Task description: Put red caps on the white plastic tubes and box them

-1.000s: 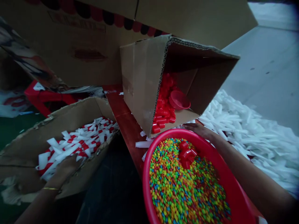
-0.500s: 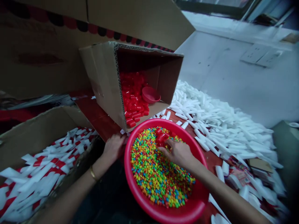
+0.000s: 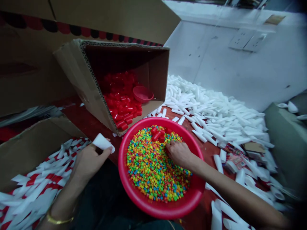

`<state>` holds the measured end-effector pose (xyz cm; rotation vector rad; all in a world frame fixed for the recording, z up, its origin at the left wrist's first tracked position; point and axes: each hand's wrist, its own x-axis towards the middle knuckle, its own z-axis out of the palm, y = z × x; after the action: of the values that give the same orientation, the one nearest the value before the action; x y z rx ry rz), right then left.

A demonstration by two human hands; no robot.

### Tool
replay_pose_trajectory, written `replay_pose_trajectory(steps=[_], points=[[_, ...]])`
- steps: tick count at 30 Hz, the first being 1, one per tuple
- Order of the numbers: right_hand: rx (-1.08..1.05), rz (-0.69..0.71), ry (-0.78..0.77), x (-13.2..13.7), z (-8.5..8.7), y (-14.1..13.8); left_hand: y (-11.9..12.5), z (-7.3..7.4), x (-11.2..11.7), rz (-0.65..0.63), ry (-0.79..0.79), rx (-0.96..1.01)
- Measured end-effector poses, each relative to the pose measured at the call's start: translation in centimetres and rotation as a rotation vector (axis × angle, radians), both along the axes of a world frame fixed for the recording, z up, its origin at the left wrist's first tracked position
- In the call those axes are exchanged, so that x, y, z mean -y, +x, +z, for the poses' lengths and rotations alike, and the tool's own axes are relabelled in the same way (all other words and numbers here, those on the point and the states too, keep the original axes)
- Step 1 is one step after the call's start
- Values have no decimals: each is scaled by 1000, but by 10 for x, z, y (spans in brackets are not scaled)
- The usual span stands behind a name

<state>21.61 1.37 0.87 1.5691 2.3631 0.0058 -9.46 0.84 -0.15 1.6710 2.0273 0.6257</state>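
**Left hand (image 3: 87, 161) holds up a short white plastic tube (image 3: 103, 142); right hand (image 3: 180, 154) dips into small multicoloured pellets (image 3: 153, 179)**

The tube is the newcomer: half a second ago the left hand was beside the bowl with no tube showing. The right hand's fingers, then spread over the caps, are now bunched lower among the pellets. So the work appears to have both hands engaged at once, one on a tube, one on the filling.

The left hand's grip is narrow, thumb against fingers around the tilted tube, just outside the bowl. The right hand's fingers are drawn together, their tips hidden; whether they pinch anything, I cannot tell.

The pellets lie in a round red plastic bowl (image 3: 122, 166), with a few glossy red cylindrical caps (image 3: 156, 135) on top, near the right hand. Beyond the rim, a brown cardboard box (image 3: 73, 68) on its side holds more red caps (image 3: 122, 103) and a small red plastic dish (image 3: 143, 94). To the left, an open cardboard carton (image 3: 26, 153) contains white tubes with red parts (image 3: 51, 179); to the right spreads a heap of loose white tubes (image 3: 216, 113).
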Motion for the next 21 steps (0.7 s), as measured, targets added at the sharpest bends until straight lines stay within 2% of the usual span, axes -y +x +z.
replay_pose_trajectory(steps=[2, 5, 7, 10, 12, 14, 18, 21], points=[[-71, 44, -29, 0, -2, -3, 11, 13, 6, -19, 111, 283], [-362, 30, -86, -1, -4, -1, 43, 25, 12, -112, 125, 655], [-655, -69, -167, 1, -5, 5, 67, 25, 13, -130, 84, 876], [-1138, -210, -383, 7, -6, 10, 96, 20, 13, -118, -25, 1136], [-1366, -228, -480, 13, -6, 10, 109, 15, 13, -125, -65, 1197], [-1451, -198, -448, 19, -5, 7, 118, 12, 12, -148, -70, 1202], [-1345, -116, -246, 26, 0, 1, 125, 5, 12, -187, -39, 1140], [-1218, -57, -182, 29, 4, 1, 125, 1, 14, -176, 9, 1067]])
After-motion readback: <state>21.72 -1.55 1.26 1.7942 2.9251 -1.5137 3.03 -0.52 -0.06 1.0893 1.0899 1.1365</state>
